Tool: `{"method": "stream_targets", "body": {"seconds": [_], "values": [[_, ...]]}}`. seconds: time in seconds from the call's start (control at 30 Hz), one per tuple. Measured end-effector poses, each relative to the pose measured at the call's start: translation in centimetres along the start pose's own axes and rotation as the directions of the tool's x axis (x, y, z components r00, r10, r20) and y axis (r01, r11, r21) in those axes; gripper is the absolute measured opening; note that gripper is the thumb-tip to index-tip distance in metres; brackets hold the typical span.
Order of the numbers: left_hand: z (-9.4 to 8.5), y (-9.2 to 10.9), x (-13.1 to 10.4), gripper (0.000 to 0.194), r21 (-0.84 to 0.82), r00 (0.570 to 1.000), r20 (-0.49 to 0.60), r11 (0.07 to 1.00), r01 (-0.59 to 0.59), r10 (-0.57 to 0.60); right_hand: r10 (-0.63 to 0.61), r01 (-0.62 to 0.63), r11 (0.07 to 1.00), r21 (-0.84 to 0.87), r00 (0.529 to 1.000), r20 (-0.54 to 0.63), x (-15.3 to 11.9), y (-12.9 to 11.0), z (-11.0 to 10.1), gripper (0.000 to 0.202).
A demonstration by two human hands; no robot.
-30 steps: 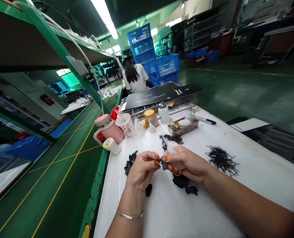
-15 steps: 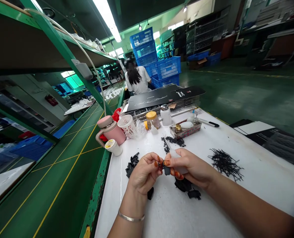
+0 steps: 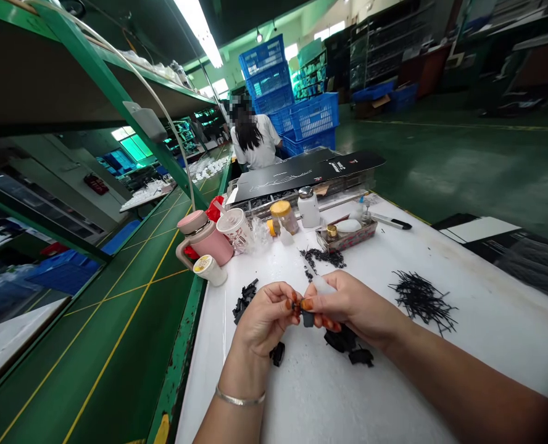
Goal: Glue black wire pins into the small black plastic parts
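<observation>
My left hand (image 3: 267, 314), with a silver bracelet at the wrist, pinches a small black part (image 3: 308, 319). My right hand (image 3: 352, 302) meets it there, thumb and fingers closed on the same part. A translucent white bottle with a thin nozzle (image 3: 321, 285) is also tucked in my right hand, its tip pointing up and away. Black pieces lie under and beside the hands: a pile (image 3: 245, 300) on the left, one piece (image 3: 278, 354) by the left wrist, and several (image 3: 348, 345) below the right hand. Fingertips hide much of the held part.
Tiny black bits (image 3: 324, 257) and thin black sticks (image 3: 422, 299) lie on the white table (image 3: 320, 401). Behind stand a pink flask (image 3: 204, 237), a cup (image 3: 234, 228), a yellow-lidded jar (image 3: 284, 216), a small tray (image 3: 348, 237) and a knife (image 3: 392, 221). A person (image 3: 255, 139) sits beyond.
The view has shifted slightly. Both hands stay together at the small black part, with little visible movement, and the bottle remains in my right hand.
</observation>
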State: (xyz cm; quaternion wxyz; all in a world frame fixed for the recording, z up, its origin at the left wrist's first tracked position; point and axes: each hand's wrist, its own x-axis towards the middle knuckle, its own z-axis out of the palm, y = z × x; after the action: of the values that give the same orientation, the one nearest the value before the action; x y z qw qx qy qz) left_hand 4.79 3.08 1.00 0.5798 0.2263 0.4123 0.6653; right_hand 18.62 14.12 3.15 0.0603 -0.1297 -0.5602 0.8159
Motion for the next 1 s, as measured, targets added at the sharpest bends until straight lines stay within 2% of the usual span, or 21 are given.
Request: {"method": "stream_targets", "body": {"seconds": [0.17,0.27,0.33,0.47,0.57,0.63,0.7,0.73,0.8,0.83,0.9,1.0], "values": [[0.2,0.6,-0.3,0.019,0.089,0.997,-0.056,0.995,-0.042,0.047,0.084,-0.084,0.990,0.110,0.996,-0.003,0.1,0.5,-0.1,0.017],[0.3,0.9,-0.5,0.019,0.113,0.998,-0.057,0.993,-0.027,0.034,0.189,-0.190,0.955,0.230,0.982,0.025,0.3,0.8,-0.2,0.014],[0.2,0.9,-0.5,0.019,0.111,0.998,-0.061,0.994,-0.017,0.024,0.206,-0.207,0.946,0.249,0.978,0.030,0.5,1.0,-0.3,0.013],[-0.2,0.7,-0.2,0.020,0.073,0.997,-0.070,0.997,-0.008,0.013,0.074,-0.074,0.990,0.119,0.997,0.002,0.6,0.8,-0.2,0.018],[-0.3,0.6,-0.1,0.022,0.028,0.999,-0.055,1.000,0.000,0.001,-0.023,0.022,0.997,-0.071,1.000,-0.016,0.4,0.2,0.0,0.018],[-0.3,0.6,-0.1,0.023,-0.001,0.999,-0.037,1.000,0.013,-0.013,-0.113,0.099,0.962,-0.254,0.993,-0.040,0.2,0.0,0.2,0.017],[-0.4,0.6,-0.1,0.024,-0.021,0.999,-0.030,1.000,0.023,-0.023,-0.286,0.216,0.833,-0.510,0.956,-0.062,0.0,0.0,0.2,0.016],[-0.4,0.6,-0.1,0.024,-0.028,0.999,-0.031,0.999,0.026,-0.026,-0.402,0.285,0.718,-0.635,0.915,-0.043,-0.1,0.0,0.1,0.014],[-0.5,0.5,0.0,0.022,-0.041,0.999,-0.040,0.999,0.029,-0.030,-0.614,0.413,0.430,-0.803,0.786,0.076,-0.2,0.3,-0.1,0.005],[-0.6,0.4,0.0,0.021,-0.049,0.998,-0.043,0.998,0.033,-0.035,-0.682,0.460,0.296,-0.837,0.715,0.152,-0.2,0.5,-0.2,0.004],[-0.7,0.1,0.0,0.019,-0.076,0.998,-0.031,0.996,0.045,-0.048,-0.742,0.503,0.102,-0.858,0.613,0.271,-0.2,0.8,-0.4,0.008],[-0.9,-0.3,0.1,0.019,-0.143,0.997,0.035,0.987,0.069,-0.065,-0.755,0.483,-0.051,-0.874,0.554,0.350,-0.3,1.0,-0.4,0.007]]}}
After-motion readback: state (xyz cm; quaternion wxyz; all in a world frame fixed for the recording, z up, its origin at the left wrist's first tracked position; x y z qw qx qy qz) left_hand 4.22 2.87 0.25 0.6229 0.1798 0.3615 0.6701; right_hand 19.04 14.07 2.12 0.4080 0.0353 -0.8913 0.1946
